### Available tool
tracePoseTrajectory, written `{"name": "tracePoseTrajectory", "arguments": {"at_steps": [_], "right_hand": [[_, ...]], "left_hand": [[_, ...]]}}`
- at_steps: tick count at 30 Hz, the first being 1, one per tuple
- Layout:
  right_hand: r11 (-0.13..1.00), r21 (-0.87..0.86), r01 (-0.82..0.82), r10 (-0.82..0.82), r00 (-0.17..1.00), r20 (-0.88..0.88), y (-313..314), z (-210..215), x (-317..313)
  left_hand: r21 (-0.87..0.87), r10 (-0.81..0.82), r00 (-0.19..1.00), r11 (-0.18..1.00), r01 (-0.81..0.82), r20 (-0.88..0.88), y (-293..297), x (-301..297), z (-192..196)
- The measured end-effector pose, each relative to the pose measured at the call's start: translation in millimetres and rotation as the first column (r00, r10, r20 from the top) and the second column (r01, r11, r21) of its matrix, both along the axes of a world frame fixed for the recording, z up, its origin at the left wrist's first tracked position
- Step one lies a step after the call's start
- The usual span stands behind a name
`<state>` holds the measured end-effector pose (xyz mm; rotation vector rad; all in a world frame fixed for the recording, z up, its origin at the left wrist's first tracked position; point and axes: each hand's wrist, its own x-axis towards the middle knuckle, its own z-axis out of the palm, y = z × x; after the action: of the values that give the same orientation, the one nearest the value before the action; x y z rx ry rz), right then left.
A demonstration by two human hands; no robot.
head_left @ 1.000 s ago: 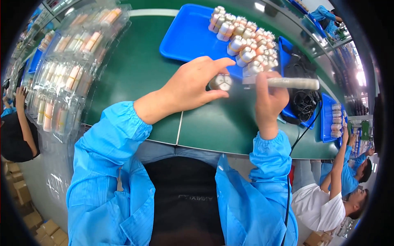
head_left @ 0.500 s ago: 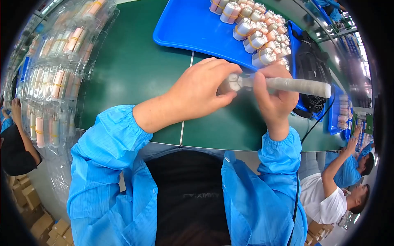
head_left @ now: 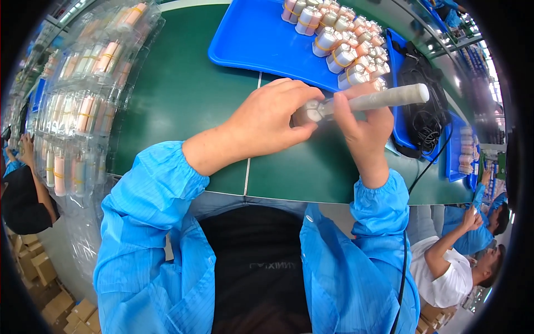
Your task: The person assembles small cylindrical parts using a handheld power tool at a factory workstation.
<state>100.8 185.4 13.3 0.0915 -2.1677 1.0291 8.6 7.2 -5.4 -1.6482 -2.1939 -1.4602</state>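
Observation:
My left hand [head_left: 264,119] is closed around a bundle of pale cylinders [head_left: 312,112], whose round ends face my right hand. Much of that bundle is hidden by my fingers. In my right hand [head_left: 364,125] is a stick-like tool with a thick, white-wrapped handle [head_left: 397,98], its rear end sticking out to the right. Its front end points at the bundle's end face, and blur hides whether they touch. Both hands are above the green table, just in front of the blue tray [head_left: 250,44].
Many rubber-banded cylinder bundles [head_left: 343,55] stand in the tray's right part. A black bag with coiled cable [head_left: 425,106] lies in another blue tray. Clear plastic trays of bundles [head_left: 83,111] are stacked at left. Other people work at both sides; cardboard boxes [head_left: 58,306] lie lower left.
My right hand has shifted slightly left, and the tool's rear end has swung up and left. My left hand holds the bundle almost in place. A person at right has lowered their hands.

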Motion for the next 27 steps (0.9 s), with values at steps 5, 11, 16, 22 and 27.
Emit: {"name": "tracePoseTrajectory", "arguments": {"at_steps": [5, 11, 16, 22, 27], "right_hand": [[0.997, 0.065, 0.035, -0.032, 0.999, -0.041, 3.0, -0.6, -1.7], [0.977, 0.197, 0.078, -0.061, 0.994, -0.089, 5.5, 4.0, 5.6], [0.988, 0.136, 0.069, -0.057, 0.994, -0.088, 2.1, -13.3, -7.3], [0.926, -0.377, 0.005, -0.032, 0.997, -0.066, 1.7, 15.5, 0.3], [0.942, -0.337, 0.006, -0.031, 0.997, -0.069, 6.5, 6.9, -1.8]], "left_hand": [[-0.004, 0.008, 1.0, 1.0, -0.008, -0.01, -1.3, -0.7, 1.6], [0.007, -0.039, 0.999, 0.999, 0.039, 0.022, 7.8, 4.3, 4.6], [-0.004, 0.026, 0.999, 1.0, -0.026, -0.031, -4.8, 2.3, 10.3], [-0.083, -0.014, 0.996, 0.996, 0.021, 0.087, -3.8, 9.2, 20.0], [-0.061, -0.062, 0.994, 0.996, 0.068, 0.095, 1.7, 7.9, 20.1]]}}
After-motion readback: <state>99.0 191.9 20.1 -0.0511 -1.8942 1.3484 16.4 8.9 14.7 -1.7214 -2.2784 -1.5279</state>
